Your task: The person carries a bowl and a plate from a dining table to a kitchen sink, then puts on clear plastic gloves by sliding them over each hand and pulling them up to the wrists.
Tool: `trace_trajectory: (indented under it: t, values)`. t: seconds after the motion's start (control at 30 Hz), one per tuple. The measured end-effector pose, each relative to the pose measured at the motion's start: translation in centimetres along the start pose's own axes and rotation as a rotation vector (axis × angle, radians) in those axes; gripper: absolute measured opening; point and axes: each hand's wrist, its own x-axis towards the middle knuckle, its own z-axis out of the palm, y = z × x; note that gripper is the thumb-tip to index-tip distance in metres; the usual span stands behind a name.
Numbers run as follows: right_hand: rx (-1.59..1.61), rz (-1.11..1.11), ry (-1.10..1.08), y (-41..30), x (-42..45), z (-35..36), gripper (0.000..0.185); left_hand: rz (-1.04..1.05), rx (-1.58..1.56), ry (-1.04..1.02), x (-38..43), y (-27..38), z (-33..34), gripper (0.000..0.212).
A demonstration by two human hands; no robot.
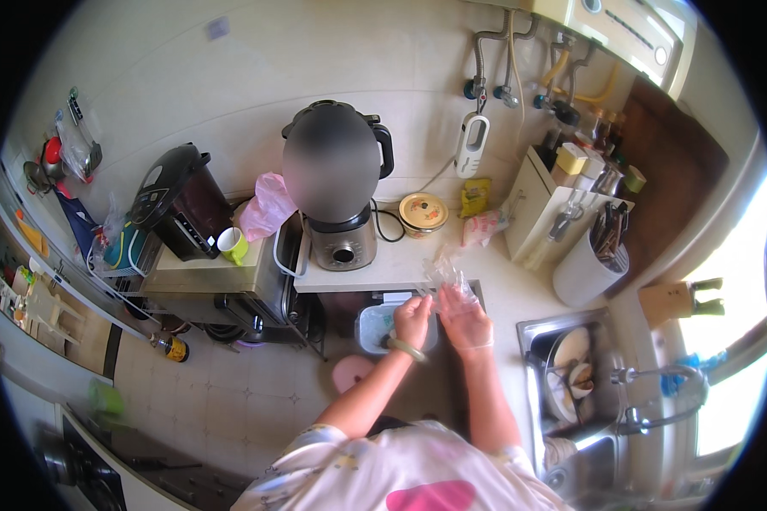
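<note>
A clear thin plastic glove (450,278) covers my right hand (465,322). Its loose fingertips crumple and stick out past my own, and its edge shows as a thin line at the wrist. Beside it, my left hand (412,320) pinches the glove's plastic between thumb and fingers. A pale bangle (407,349) circles my left wrist. Both hands are raised in front of the counter's edge, above a translucent plastic tub (372,329) that my left hand and forearm partly cover.
A blender (343,246), a lidded enamel pot (424,214) and a pink-white packet (484,227) stand on the counter (502,287). To the left are an electric hot-water pot (182,198) and a green mug (232,245). Dishes fill the sink (525,358) at right. A pink lid-like object (351,372) lies below.
</note>
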Motion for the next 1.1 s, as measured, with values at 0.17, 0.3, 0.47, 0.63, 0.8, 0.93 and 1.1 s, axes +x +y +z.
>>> trace_trajectory:
  t: [0.17, 0.3, 0.47, 0.63, 0.8, 0.93, 1.1]
  values:
    - [0.032, 0.028, 0.016, 0.2, -0.1, 0.8, 0.050, 0.117, 0.103, 0.000, -0.3, 1.2, -0.1, 0.024]
    - [-0.035, 0.026, -0.011, 0.3, -0.3, 0.4, 0.051, 0.143, 0.134, -0.020, -0.4, 1.0, -0.3, 0.026]
    - [-0.180, 0.061, -0.136, 0.2, -0.7, 1.0, 0.053, 0.097, 0.133, -0.021, -0.7, 0.4, -0.5, 0.029]
    - [-0.022, 0.113, -0.063, 0.0, -1.1, 2.0, 0.050, 0.070, 0.206, -0.089, -0.9, 1.0, -0.7, 0.031]
    - [-0.108, -0.016, -0.014, -0.2, 0.2, -1.0, 0.044, 0.293, 0.445, 0.014, -1.6, 1.0, 0.0, 0.020]
    - [-0.265, -0.134, 0.395, -0.6, 1.7, -3.3, 0.043, 0.519, 0.479, -0.243, -4.8, 4.4, 1.5, 0.047]
    - [-0.422, -0.341, 0.585, 0.3, 2.8, -6.5, 0.044, 0.509, 0.532, -0.414, -4.5, 4.7, 1.4, 0.043]
